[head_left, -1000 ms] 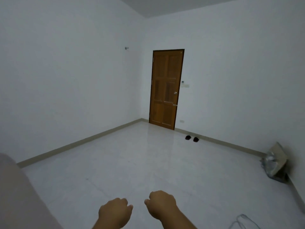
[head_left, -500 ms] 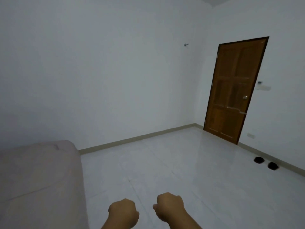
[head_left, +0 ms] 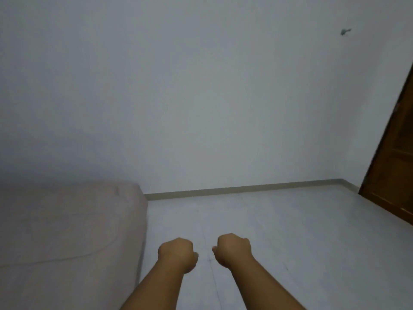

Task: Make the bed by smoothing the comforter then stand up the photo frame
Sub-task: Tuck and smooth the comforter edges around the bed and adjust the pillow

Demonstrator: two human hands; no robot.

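The bed (head_left: 67, 231) lies at lower left under a pale, soft comforter (head_left: 55, 220); it should drag lightly, best pinched at its near edge. Both grips are clenched and empty: left hand (head_left: 176, 253) just beside the bed's side, right hand (head_left: 233, 250) over the floor (head_left: 290, 231). No photo frame shows. Since half a second ago the view has swung left, the door (head_left: 395, 171) sliding to the right edge.
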